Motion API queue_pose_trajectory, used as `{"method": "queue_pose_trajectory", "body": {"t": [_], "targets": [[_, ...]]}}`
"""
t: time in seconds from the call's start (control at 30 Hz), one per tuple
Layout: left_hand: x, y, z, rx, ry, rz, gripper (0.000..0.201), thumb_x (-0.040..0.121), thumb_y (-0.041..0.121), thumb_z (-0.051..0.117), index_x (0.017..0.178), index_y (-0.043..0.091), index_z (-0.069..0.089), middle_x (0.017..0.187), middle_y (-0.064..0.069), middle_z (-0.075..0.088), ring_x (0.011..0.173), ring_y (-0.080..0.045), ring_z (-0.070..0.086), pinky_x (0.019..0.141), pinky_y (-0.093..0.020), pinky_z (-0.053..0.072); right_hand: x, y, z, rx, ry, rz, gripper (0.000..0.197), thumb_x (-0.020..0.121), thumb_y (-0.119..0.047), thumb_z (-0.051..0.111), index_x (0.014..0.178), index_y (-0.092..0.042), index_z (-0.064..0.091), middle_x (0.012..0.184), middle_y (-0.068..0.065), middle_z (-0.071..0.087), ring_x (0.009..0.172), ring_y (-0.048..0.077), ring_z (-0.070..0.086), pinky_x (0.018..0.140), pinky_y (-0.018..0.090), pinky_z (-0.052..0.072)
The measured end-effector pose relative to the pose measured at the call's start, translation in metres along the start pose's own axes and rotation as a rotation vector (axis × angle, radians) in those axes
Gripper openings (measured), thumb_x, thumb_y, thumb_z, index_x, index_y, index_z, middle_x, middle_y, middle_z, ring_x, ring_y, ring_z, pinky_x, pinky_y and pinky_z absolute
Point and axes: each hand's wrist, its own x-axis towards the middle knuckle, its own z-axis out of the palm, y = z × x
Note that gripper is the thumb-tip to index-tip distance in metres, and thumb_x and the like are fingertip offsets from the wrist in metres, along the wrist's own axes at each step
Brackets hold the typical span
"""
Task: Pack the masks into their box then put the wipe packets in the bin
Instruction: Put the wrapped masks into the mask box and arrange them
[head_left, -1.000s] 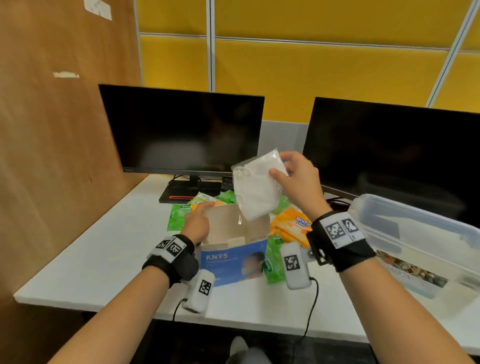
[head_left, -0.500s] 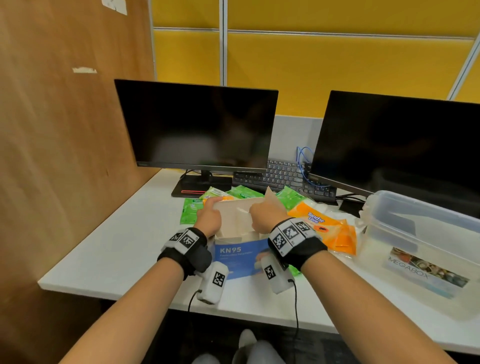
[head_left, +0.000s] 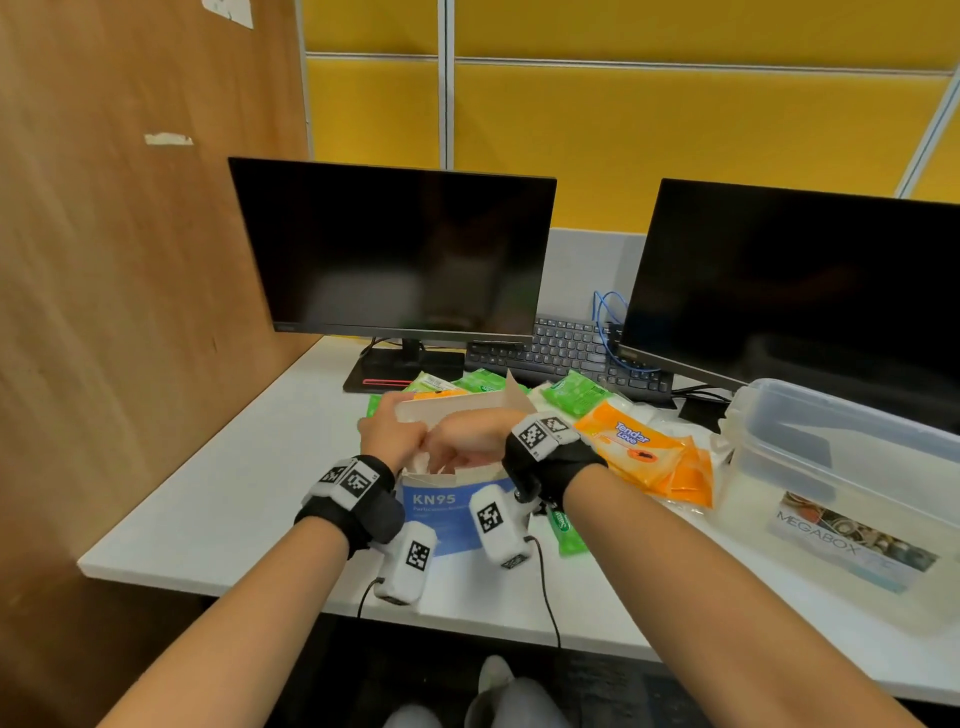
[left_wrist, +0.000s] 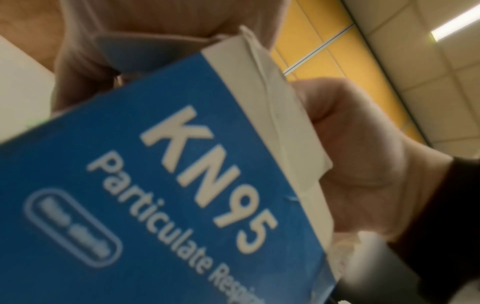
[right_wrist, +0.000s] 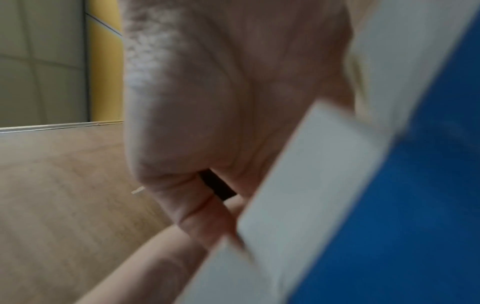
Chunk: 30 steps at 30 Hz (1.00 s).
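The blue-and-white cardboard KN95 mask box (head_left: 451, 512) stands open on the white desk (head_left: 218, 499), just before both wrists. Judged light and crushable; grip by its side walls. The left hand (head_left: 390, 432) grips the left rim. The right hand (head_left: 467, 441) reaches inside; its finger closure cannot be determined.

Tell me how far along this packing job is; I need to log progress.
Partly done. In hand: both the left hand and right hand are at the open top of the KN95 box; what the fingers hold is hidden. Left: orange wipe packets and green wipe packets lie on the desk, and the clear bin holds none.
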Motion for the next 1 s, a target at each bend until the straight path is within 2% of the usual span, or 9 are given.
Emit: {"method": "queue_pose_trajectory", "body": {"t": [0.07,0.17,0.23,0.3,0.37,0.47,0.63,0.83,1.0], "targets": [[0.003,0.0,-0.005,0.053,0.026,-0.021,0.05,0.08,0.008,0.055,0.125,0.029,0.052,0.129,-0.018,0.042,0.111,-0.036,0.051,0.097,-0.043,0.047,-0.01,0.003,-0.018,0.077,0.058,-0.139,0.028,0.095,-0.007,0.047,0.12,-0.005,0.059,0.118,0.016,0.067,0.107,0.025,0.066,0.098,0.032,0.051],[0.009,-0.002,-0.013,0.081,0.051,-0.043,0.047,0.083,0.007,0.052,0.125,0.029,0.051,0.131,-0.017,0.039,0.117,-0.036,0.045,0.103,-0.045,0.043,-0.031,0.016,-0.055,0.327,0.324,-0.361,0.029,0.09,0.003,0.048,0.112,-0.011,0.062,0.095,0.013,0.071,0.083,0.021,0.069,0.083,0.029,0.056],[0.013,-0.003,-0.015,0.084,0.065,-0.049,0.048,0.085,0.006,0.052,0.127,0.029,0.05,0.132,-0.016,0.039,0.118,-0.036,0.045,0.103,-0.045,0.043,-0.03,0.039,-0.078,0.321,0.547,-0.323,0.027,0.089,0.004,0.045,0.106,-0.007,0.062,0.084,0.014,0.068,0.073,0.021,0.066,0.072,0.029,0.057],[0.016,-0.004,-0.01,0.093,0.076,-0.055,0.047,0.086,0.007,0.051,0.127,0.031,0.049,0.133,-0.015,0.039,0.117,-0.036,0.046,0.103,-0.045,0.043,-0.022,0.069,-0.087,-0.009,0.653,-0.091,0.021,0.092,-0.002,0.044,0.101,-0.003,0.063,0.092,0.015,0.07,0.079,0.025,0.067,0.073,0.034,0.059],[0.015,-0.002,0.0,0.099,0.082,-0.058,0.047,0.088,0.007,0.049,0.126,0.032,0.049,0.132,-0.015,0.038,0.116,-0.036,0.047,0.102,-0.045,0.044,-0.013,0.099,-0.081,-0.319,0.497,0.147,0.026,0.091,-0.009,0.05,0.11,-0.003,0.067,0.109,0.012,0.07,0.092,0.026,0.068,0.082,0.035,0.057],[0.017,0.002,0.01,0.077,0.082,-0.059,0.047,0.088,0.005,0.045,0.124,0.035,0.05,0.13,-0.014,0.037,0.113,-0.037,0.049,0.099,-0.047,0.047,-0.008,0.124,-0.058,-0.455,0.239,0.257,0.041,0.087,-0.027,0.063,0.127,-0.02,0.062,0.121,0.0,0.062,0.108,0.02,0.058,0.088,0.027,0.049],[0.024,0.005,0.017,0.069,0.088,-0.043,0.047,0.089,0.004,0.044,0.122,0.035,0.052,0.13,-0.014,0.04,0.109,-0.036,0.053,0.094,-0.046,0.051,0.025,0.142,-0.042,-0.78,0.278,0.315,0.067,0.081,-0.053,0.061,0.141,-0.026,0.045,0.144,0.007,0.045,0.129,0.033,0.045,0.104,0.042,0.043],[0.035,0.007,0.021,0.109,0.053,-0.018,0.047,0.089,0.003,0.043,0.126,0.032,0.049,0.131,-0.015,0.042,0.114,-0.035,0.051,0.097,-0.047,0.049,0.041,0.137,-0.06,-0.238,0.529,0.042,0.072,0.097,-0.019,0.05,0.154,-0.027,0.006,0.148,0.013,0.041,0.127,0.033,0.049,0.099,0.033,0.042],[0.041,0.008,0.025,0.142,0.026,0.001,0.047,0.089,0.006,0.045,0.126,0.035,0.047,0.131,-0.014,0.046,0.115,-0.033,0.05,0.099,-0.047,0.048,0.08,0.157,-0.064,-0.454,0.424,0.164,0.049,0.086,-0.035,0.055,0.134,-0.029,0.045,0.132,0.008,0.054,0.12,0.033,0.055,0.097,0.042,0.048]]}}
